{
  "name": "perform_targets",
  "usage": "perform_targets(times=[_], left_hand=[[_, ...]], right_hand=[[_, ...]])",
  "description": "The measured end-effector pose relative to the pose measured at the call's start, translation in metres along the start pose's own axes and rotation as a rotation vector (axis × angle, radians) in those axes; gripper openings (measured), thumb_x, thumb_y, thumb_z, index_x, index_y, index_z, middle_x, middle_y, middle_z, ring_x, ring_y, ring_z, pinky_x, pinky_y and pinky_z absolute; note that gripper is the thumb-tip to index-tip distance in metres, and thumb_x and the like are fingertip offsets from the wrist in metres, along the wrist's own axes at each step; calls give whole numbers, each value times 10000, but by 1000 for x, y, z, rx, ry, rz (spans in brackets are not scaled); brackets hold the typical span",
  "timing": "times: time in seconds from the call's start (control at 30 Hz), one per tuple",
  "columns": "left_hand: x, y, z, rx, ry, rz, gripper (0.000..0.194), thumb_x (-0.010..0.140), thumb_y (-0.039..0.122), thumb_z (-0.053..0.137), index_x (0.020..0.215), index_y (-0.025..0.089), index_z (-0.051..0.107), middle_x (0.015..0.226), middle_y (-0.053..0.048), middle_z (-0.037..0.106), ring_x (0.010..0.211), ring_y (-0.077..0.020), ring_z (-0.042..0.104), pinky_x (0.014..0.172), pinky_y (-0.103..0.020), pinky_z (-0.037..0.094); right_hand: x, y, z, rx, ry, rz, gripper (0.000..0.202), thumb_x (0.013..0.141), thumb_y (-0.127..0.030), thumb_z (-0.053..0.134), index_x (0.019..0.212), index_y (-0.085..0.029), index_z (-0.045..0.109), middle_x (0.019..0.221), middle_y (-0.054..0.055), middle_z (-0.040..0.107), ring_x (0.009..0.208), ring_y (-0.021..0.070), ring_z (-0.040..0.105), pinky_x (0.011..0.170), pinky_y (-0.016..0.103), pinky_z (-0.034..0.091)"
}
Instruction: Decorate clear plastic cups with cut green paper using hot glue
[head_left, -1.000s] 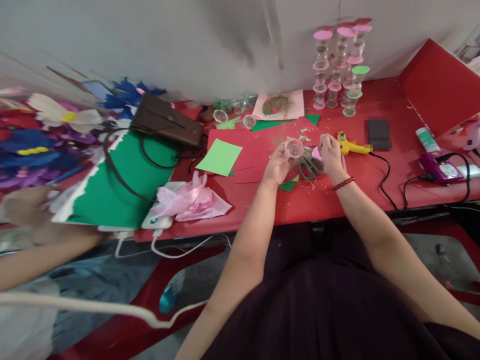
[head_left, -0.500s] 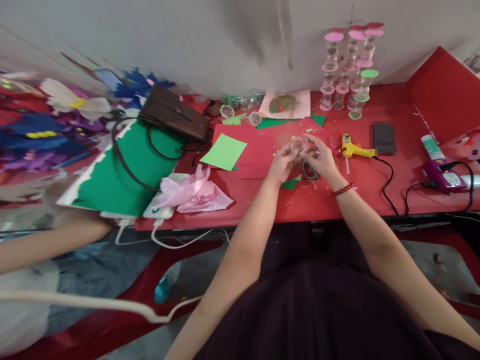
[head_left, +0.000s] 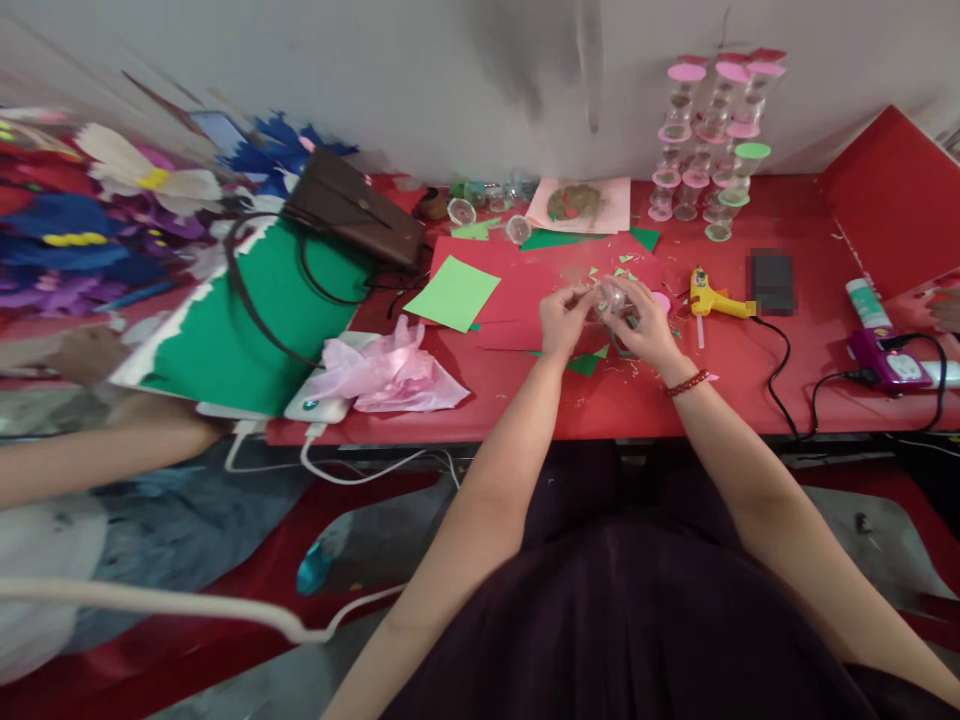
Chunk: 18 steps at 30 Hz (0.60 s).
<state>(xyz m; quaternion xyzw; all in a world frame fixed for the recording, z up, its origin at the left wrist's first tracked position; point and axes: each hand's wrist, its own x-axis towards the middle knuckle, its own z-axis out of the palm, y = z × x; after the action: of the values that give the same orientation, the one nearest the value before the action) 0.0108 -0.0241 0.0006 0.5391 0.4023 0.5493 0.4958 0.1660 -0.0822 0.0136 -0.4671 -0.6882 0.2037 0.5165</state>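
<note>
Over the red sheets and paper scraps, my right hand is wrapped round a small clear plastic cup. My left hand is closed at the cup's left side, its fingertips pinched; whatever is between them is too small to make out. Scissors lie partly hidden beneath my right hand. A pink paper disc shows just right of that hand. The yellow glue gun rests further right on the red table. A light green sheet lies to the left.
Stacked clear cups with pink and green discs stand at the back right. A brown bag, pink plastic and a white power strip are left. Cables cross the right side. Another person's arm reaches in from the left.
My hands have turned the clear cup from facing up to tilted sideways. My left fingers have drawn together at its side. The pink disc now shows beside my right hand. The view has shifted slightly.
</note>
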Motion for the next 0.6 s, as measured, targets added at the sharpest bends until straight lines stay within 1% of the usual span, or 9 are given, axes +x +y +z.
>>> perform_targets(times=[0.07,0.13,0.23,0.3,0.47,0.53,0.6], left_hand=[[-2,2,0,47,-26,32,214,820,400,791,801,188,803,714,-14,763,644,-131,667,665,-254,552],[-3,3,-1,108,-41,61,193,829,364,776,827,179,829,754,-28,791,671,-139,683,682,-257,542],[-4,3,-2,206,-34,70,174,824,331,777,852,174,846,759,-36,801,695,-163,702,680,-268,524],[-4,3,-3,263,-26,76,154,814,318,794,835,174,845,770,-44,808,730,-181,719,702,-278,523],[-4,4,-3,304,-26,77,184,797,350,838,801,166,834,742,-43,795,774,-201,735,734,-286,531],[-4,4,-2,291,-30,76,214,798,377,841,793,164,828,734,-42,791,775,-200,731,728,-283,533],[-4,3,-3,255,-58,64,270,810,430,830,800,161,823,767,-54,802,788,-198,729,730,-280,539]], right_hand=[[0,-2,0,-41,-12,-27,516,885,-394,725,1389,-310,660,1413,113,695,1321,333,619,1073,520,545],[0,-2,0,-72,-19,-51,548,873,-369,720,1410,-286,647,1397,113,712,1299,337,642,1124,549,507],[0,0,1,-89,-26,-76,573,850,-320,706,1417,-263,648,1376,113,731,1258,339,673,1117,558,515],[0,2,2,-103,-32,-78,581,828,-288,707,1407,-265,660,1374,110,734,1267,338,672,1117,555,521],[-2,6,6,-134,-43,-69,630,782,-213,729,1407,-273,668,1404,119,709,1295,314,663,1149,524,524],[-3,7,7,-142,-36,-89,632,787,-205,726,1413,-266,667,1396,127,710,1292,308,666,1146,512,533],[-4,7,8,-155,-30,-106,623,805,-211,714,1424,-264,662,1392,129,709,1287,298,671,1143,496,543]])
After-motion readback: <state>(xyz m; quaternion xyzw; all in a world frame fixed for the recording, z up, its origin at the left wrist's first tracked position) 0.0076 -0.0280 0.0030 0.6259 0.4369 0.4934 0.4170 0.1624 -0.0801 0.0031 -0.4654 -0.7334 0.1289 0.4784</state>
